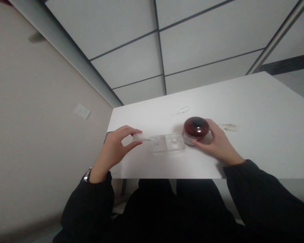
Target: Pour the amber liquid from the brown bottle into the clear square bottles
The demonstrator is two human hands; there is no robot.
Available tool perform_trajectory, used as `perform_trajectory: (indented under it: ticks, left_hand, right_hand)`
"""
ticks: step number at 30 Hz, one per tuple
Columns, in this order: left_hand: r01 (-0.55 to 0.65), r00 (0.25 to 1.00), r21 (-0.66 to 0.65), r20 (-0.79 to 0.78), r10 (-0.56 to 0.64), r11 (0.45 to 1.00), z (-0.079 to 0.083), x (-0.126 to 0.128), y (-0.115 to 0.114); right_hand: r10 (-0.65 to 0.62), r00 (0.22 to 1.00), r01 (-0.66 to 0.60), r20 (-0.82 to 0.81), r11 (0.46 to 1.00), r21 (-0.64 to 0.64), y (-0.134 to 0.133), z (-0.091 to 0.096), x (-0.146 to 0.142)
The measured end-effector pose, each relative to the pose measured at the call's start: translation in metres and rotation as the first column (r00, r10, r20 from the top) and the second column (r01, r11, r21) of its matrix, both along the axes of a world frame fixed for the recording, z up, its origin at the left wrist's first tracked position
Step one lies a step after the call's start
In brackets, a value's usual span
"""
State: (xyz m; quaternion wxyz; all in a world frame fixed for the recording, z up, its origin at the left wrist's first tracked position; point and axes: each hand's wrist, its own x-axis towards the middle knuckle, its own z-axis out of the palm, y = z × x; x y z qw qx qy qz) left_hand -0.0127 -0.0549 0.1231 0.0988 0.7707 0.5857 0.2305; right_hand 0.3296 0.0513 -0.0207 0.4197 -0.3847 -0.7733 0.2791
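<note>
White table [230, 98], clear tray [174, 146], brown jar [195, 125], pipette [183, 109]

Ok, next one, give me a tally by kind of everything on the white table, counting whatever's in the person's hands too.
Dark red jar with black lid, against the right hand: 1
White wad, probably cotton, pinched in the left hand: 1
Clear two-compartment plastic tray: 1
Clear plastic dropper: 1
Pale scrap, too blurred to identify: 1
Total: 5
</note>
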Motion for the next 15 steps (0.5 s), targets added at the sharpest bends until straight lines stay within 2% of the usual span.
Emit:
perform_trajectory:
  ticks: [4,10,15]
  left_hand:
    - [0.066,0.991,-0.067,-0.109,-0.073,0.996,-0.002,0.009,0.004]
    - [0.139,0.969,-0.093,-0.191,-0.154,0.986,-0.012,0.028,0.007]
    - [0.083,0.981,-0.097,-0.169,-0.099,0.992,-0.005,0.030,0.012]
  right_hand:
    - [-0.003,0.999,0.003,-0.035,1.000,0.004,0.000,-0.003,0.000]
    - [-0.003,0.998,0.001,-0.066,0.999,-0.036,0.000,-0.005,0.000]
    - [0.017,0.996,-0.023,-0.082,0.997,-0.069,0.003,-0.012,0.001]
